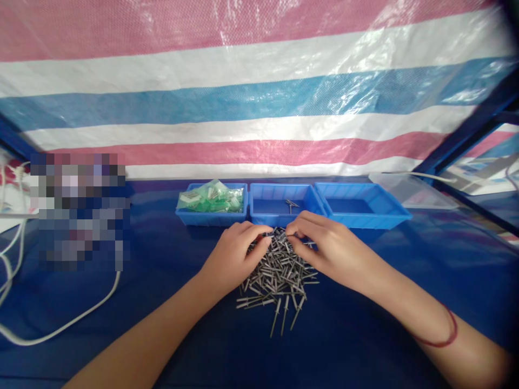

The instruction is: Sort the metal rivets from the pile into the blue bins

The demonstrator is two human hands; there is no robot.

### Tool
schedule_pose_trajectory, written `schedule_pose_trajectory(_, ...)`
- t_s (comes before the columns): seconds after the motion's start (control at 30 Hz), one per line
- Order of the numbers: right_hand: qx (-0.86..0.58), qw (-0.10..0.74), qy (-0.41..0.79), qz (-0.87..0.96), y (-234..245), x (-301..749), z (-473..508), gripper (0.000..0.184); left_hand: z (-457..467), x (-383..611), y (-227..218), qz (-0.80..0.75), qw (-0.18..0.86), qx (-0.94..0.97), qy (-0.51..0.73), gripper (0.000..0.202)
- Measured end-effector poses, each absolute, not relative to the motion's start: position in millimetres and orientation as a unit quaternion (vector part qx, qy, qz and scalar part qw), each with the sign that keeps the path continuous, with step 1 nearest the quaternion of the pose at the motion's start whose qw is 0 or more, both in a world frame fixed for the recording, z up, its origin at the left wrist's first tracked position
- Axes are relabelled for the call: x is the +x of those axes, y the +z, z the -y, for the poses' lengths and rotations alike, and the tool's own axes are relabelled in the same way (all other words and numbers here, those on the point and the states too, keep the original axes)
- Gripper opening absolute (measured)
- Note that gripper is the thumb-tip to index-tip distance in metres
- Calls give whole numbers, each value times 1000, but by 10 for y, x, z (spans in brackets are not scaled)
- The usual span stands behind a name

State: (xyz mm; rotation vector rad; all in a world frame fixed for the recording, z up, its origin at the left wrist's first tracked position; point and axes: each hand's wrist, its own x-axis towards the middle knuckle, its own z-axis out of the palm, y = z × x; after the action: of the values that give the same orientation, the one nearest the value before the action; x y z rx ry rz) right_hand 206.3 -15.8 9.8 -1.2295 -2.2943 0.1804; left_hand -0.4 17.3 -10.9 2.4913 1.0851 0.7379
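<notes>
Left hand [237, 254]: half curled, fingertips pinching into pile of rivets [279, 281] on blue bench [365, 324]. Right hand [324, 246]: likewise curled, pinching at pile's far edge, near middle tray [275, 219].

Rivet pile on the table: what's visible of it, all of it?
The rivet pile is a loose heap of small grey metal pins with thin shanks, lying criss-crossed on the blue table, just short of the middle bin. A few strays stick out at its near edge. The left hand covers its left side and the right hand its far right edge.
</notes>
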Motion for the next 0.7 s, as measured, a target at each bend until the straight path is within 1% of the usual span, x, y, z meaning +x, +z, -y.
schedule_pose_trajectory(0.13, -399, 336, 117, 845, 143, 1979, 209, 14, -159, 4, -118, -347, 157, 889, 256, 24)
schedule_pose_trajectory(0.27, -404, 383, 137, 819, 119, 1928, 220, 12, -139, 17, -135, -353, 158, 885, 260, 20)
schedule_pose_trajectory(0.43, -439, 401, 141, 792, 73, 1909, 208, 7, -111, 20, -104, -367, 161, 877, 265, 16)
schedule_pose_trajectory(0.53, -439, 410, 164, 783, 68, 1897, 209, 12, -101, 22, -94, -365, 164, 877, 265, 13)
schedule_pose_trajectory(0.7, -414, 422, 176, 787, 88, 1924, 192, 10, -87, 23, -87, -364, 160, 870, 292, 10)
